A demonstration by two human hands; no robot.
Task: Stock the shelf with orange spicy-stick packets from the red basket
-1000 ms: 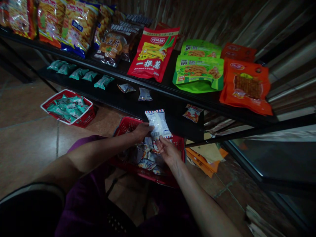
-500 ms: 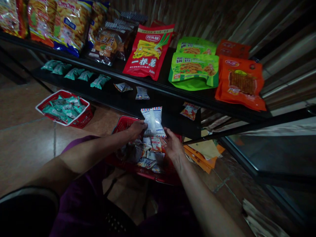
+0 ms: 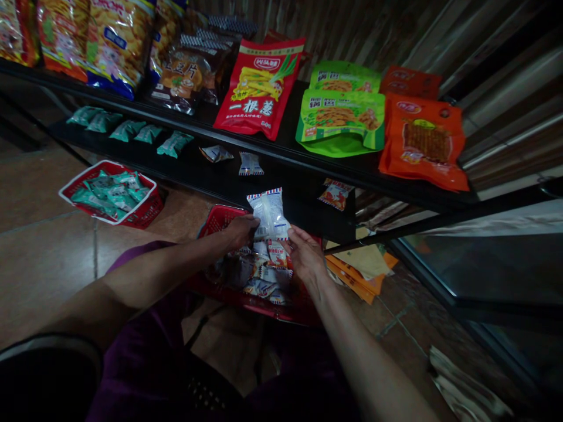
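Between my two hands is a small white snack packet (image 3: 269, 215) with red and blue striped ends, its back seam facing up. My left hand (image 3: 241, 231) grips its left edge. The fingers of my right hand (image 3: 307, 253) pinch its lower right corner. Beneath my hands stands a red basket (image 3: 220, 220) with several similar packets (image 3: 264, 287) piled inside. Two such packets lie on the lower black shelf just beyond, a tilted packet (image 3: 216, 153) and a pale packet (image 3: 251, 163). A reddish packet (image 3: 335, 194) lies farther right on that shelf.
A smaller red basket (image 3: 152, 205) with a white rim holds teal packets (image 3: 115, 193) on the floor at left. More teal packets (image 3: 175, 144) line the lower shelf. The upper shelf (image 3: 281, 143) overhangs it, carrying larger snack bags. Orange and tan sheets (image 3: 360, 272) lie on the floor at right.
The packet between my hands has tipped slightly, and my right fingers now close on its corner. The whole view has shifted a little.
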